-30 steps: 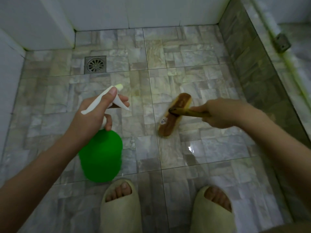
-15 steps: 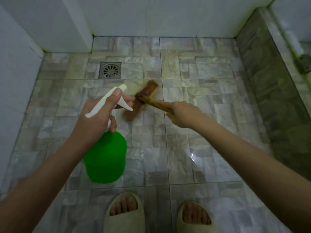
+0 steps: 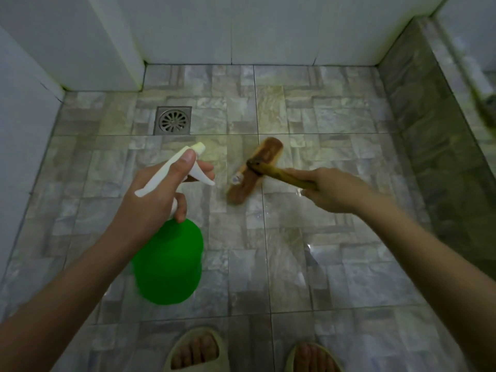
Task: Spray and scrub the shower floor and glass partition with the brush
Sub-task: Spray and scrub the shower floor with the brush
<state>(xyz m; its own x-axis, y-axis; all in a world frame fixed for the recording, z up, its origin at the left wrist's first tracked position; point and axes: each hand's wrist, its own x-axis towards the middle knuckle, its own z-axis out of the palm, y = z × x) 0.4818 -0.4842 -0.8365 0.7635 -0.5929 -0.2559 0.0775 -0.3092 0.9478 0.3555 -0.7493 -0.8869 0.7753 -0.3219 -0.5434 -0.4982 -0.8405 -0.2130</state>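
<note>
My left hand (image 3: 153, 196) grips the white trigger head of a green spray bottle (image 3: 169, 261), held above the tiled shower floor (image 3: 322, 232) with the nozzle pointing away from me. My right hand (image 3: 332, 191) holds the yellowish handle of a brown scrub brush (image 3: 255, 170). The brush head lies on the floor tiles at mid-frame, just right of the bottle's nozzle. Wet, shiny patches show on the tiles below my right hand. The glass partition is a blurred strip at the far right edge (image 3: 472, 76).
A square metal drain (image 3: 173, 120) sits in the floor at the back left. White tiled walls (image 3: 241, 28) close the back and left. A dark stone curb (image 3: 434, 146) runs along the right. My two feet in pale slippers (image 3: 198, 350) stand at the bottom.
The brush swept from mid-floor toward the spray nozzle, then back to the right by now. The view shifted forward, showing more back wall. The spray bottle stays held in my left hand.
</note>
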